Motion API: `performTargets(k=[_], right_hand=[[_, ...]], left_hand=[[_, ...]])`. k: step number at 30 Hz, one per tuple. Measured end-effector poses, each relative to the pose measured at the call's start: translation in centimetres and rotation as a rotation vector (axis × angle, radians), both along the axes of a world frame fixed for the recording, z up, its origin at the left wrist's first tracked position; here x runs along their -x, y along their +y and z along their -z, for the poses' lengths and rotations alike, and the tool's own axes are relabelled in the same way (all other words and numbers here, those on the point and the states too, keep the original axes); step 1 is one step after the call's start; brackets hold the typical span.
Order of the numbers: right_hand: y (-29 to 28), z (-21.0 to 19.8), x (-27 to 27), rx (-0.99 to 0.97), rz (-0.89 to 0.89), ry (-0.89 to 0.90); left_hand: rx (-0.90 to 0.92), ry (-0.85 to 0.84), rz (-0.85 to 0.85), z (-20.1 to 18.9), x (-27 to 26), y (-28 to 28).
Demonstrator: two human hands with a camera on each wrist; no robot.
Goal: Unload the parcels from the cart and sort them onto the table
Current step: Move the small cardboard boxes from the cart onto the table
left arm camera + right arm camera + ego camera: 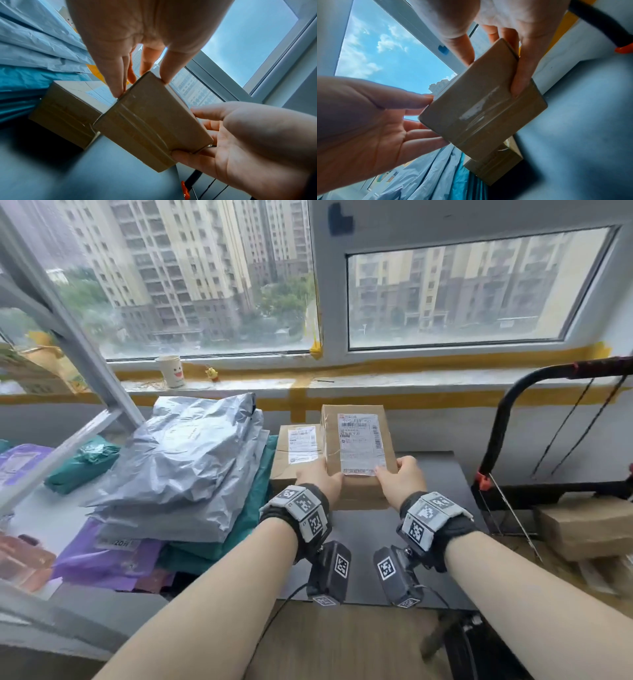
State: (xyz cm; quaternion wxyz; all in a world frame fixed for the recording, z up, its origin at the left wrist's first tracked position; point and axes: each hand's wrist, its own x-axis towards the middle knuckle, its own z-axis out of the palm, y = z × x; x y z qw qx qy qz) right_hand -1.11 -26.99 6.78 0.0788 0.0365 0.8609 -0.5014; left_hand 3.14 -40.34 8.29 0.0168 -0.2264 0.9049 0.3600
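I hold a brown cardboard parcel (356,446) with a white shipping label between both hands, over the dark table (431,542). My left hand (329,474) grips its near left corner and my right hand (394,470) its near right corner, thumb on the label. In the left wrist view the left hand (142,86) pinches the parcel (150,121) by thumb and fingers. In the right wrist view the right hand (491,77) does the same on the parcel (479,105). A second labelled box (298,453) lies just left of it. Whether the parcel touches the table I cannot tell.
A stack of grey poly mailers (191,467) over green and purple bags (109,559) fills the table's left. The cart's black handle (507,419) rises at the right, with cardboard boxes (589,529) on its deck. A grey metal frame (68,320) slants at the left.
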Motion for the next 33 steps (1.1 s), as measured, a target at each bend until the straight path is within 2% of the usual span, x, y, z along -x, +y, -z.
performTargets(k=[3, 8, 20, 23, 28, 33], right_hand=[[-3.3, 0.2, 0.7, -0.004, 0.071, 0.009], [-6.0, 0.8, 2.2, -0.032, 0.124, 0.029], [-13.4, 1.6, 6.6, -0.086, -0.103, 0.039], [-13.9, 2.1, 7.4, -0.076, -0.117, 0.001], [-12.4, 1.4, 9.6, -0.030, -0.021, 0.091], [-8.4, 1.9, 11.5, -0.062, 0.137, 0.092]], left_hand=[[0.029, 0.013, 0.054, 0.4, 1.1, -3.3], [-0.031, 0.054, 0.082, 1.1, 3.9, -6.2], [0.023, -0.022, -0.110, 1.7, 6.7, -13.6], [-0.017, -0.025, -0.120, 1.4, 7.2, -13.8], [-0.066, 0.063, -0.108, 0.3, 9.4, -12.3], [-0.132, 0.052, 0.023, 1.3, 12.3, -8.3]])
